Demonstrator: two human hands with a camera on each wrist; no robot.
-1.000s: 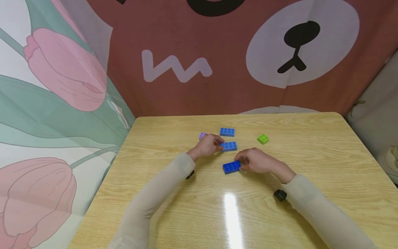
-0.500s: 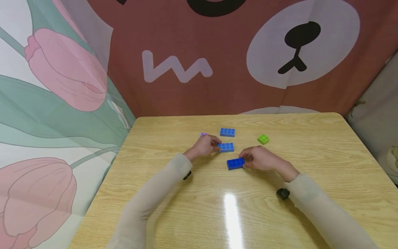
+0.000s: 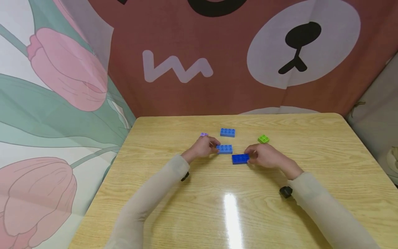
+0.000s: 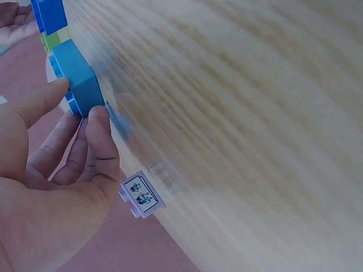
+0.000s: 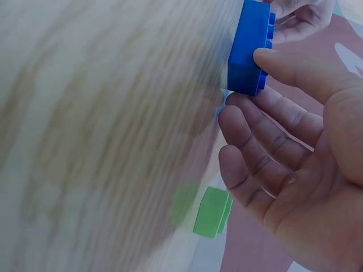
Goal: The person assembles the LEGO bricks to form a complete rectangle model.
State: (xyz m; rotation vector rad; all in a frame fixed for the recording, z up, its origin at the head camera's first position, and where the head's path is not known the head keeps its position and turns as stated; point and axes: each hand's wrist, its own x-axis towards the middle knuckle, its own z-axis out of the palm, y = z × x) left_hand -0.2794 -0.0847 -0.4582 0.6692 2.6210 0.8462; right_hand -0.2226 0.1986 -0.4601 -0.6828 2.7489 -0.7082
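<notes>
My left hand [image 3: 202, 146] pinches the left end of a lighter blue brick [image 3: 225, 149], thumb on one side and fingers on the other; the left wrist view shows the same grip on that brick [image 4: 79, 79]. In my right hand [image 3: 265, 155] the right end of a dark blue brick [image 3: 240, 159] is held between thumb and fingers, as the right wrist view also shows with the brick [image 5: 248, 51]. Both bricks lie close together, studs up, the dark one nearer me and to the right. Whether they touch is hard to tell.
Another blue brick [image 3: 227, 132] lies farther back on the wooden table [image 3: 186, 214]. A green brick [image 3: 263, 139] is behind my right hand. A purple brick [image 3: 204, 134], partly hidden, sits behind my left hand. A printed cloth [image 3: 217, 97] hangs behind the table.
The dark blue brick has moved right and away from me with my right hand, and turned straighter. My left hand has shifted the lighter blue brick slightly left and toward me.
</notes>
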